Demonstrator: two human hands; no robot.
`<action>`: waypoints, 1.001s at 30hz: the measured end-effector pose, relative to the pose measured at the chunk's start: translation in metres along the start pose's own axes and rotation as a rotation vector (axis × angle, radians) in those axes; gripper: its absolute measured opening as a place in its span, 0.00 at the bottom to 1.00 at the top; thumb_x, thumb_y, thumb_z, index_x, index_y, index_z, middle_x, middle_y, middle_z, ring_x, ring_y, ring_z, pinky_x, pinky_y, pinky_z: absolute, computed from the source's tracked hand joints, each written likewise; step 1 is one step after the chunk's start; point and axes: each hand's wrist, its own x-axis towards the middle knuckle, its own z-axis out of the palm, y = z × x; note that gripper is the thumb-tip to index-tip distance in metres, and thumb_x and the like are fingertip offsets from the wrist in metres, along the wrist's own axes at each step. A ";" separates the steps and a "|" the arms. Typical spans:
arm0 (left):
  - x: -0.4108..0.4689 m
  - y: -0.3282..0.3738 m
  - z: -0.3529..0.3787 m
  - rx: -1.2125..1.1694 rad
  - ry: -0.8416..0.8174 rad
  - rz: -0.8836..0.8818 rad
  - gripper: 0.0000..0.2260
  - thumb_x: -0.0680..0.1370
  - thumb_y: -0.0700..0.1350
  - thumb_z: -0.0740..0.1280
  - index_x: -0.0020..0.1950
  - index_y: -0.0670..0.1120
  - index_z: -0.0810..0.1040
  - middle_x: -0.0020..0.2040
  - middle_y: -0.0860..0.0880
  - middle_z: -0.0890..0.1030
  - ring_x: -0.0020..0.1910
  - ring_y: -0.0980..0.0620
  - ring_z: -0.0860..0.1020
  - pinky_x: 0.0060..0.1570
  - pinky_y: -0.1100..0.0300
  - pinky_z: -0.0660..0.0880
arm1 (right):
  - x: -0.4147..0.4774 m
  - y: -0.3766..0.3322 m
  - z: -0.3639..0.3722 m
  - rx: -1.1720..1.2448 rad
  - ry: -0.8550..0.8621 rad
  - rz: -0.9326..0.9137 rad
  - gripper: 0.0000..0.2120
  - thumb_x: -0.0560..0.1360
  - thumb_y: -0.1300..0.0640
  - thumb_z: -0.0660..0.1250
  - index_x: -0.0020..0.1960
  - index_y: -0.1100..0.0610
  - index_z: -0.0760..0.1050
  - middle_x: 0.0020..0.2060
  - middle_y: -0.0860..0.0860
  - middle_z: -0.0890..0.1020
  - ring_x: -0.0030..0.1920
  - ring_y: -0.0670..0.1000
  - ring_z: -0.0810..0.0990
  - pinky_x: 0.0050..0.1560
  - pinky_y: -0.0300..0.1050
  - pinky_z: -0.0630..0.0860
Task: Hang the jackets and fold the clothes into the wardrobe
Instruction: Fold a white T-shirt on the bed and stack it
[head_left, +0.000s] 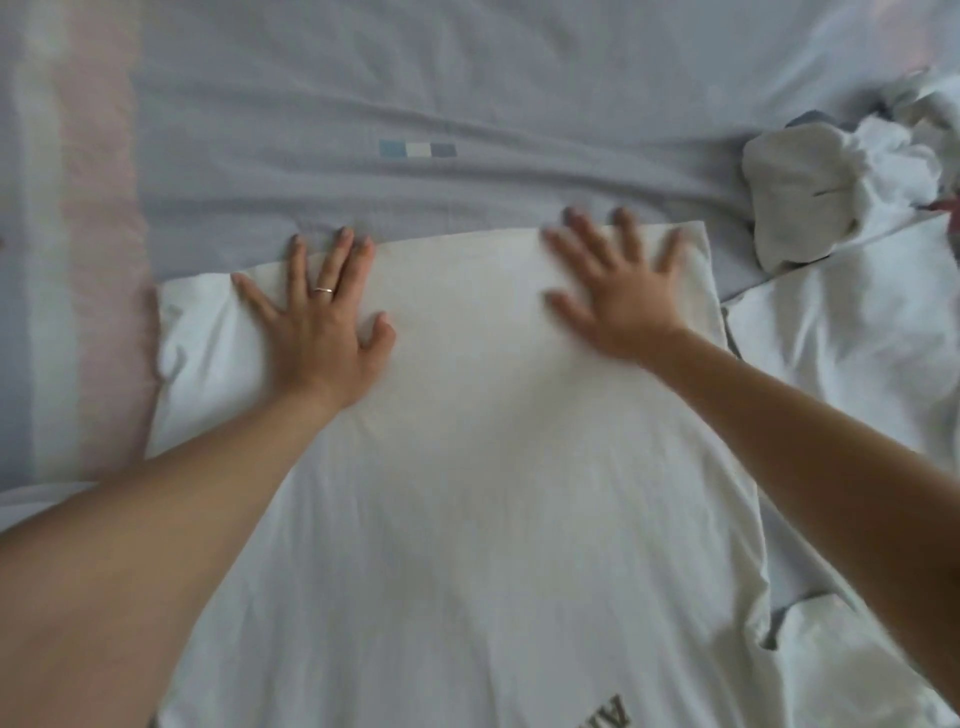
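Along the left edge of the frame, a pink-and-white stripe (78, 260) bordered the pale blue bedsheet (363, 93). Left of centre, the left hand (317, 322), a ring (324, 290) on one finger, lay flat with fingers spread, pressing the far edge of a white T-shirt (467, 441) that covered the middle and lower frame on the bed. Dark lettering (605, 714) on the shirt was cut off by the bottom edge and could not be read. Right of centre, the right hand (618, 296), blurred, pressed the same edge with fingers splayed. At upper right sat a crumpled pile of clothes (831, 192), its items hard to tell apart. Below it, another white garment (841, 353) ran out of the frame.
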 end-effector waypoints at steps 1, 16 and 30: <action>0.000 -0.001 0.000 -0.003 0.002 0.000 0.34 0.70 0.58 0.52 0.77 0.53 0.57 0.77 0.55 0.57 0.76 0.41 0.54 0.63 0.24 0.45 | 0.013 0.008 -0.007 0.051 -0.026 0.183 0.29 0.77 0.34 0.43 0.77 0.38 0.44 0.77 0.40 0.45 0.77 0.58 0.43 0.67 0.76 0.40; 0.000 -0.001 0.002 -0.025 0.015 0.007 0.33 0.71 0.58 0.51 0.77 0.52 0.56 0.78 0.55 0.56 0.77 0.42 0.53 0.64 0.24 0.45 | 0.047 -0.117 0.001 0.187 0.140 -0.166 0.28 0.78 0.49 0.45 0.76 0.52 0.59 0.75 0.48 0.63 0.75 0.49 0.61 0.73 0.43 0.47; 0.000 -0.005 0.003 -0.234 0.067 0.005 0.26 0.74 0.47 0.53 0.73 0.52 0.67 0.74 0.55 0.65 0.76 0.47 0.59 0.67 0.31 0.42 | 0.017 -0.207 0.010 0.395 0.300 0.125 0.30 0.74 0.47 0.46 0.75 0.50 0.61 0.76 0.47 0.60 0.76 0.50 0.56 0.75 0.49 0.45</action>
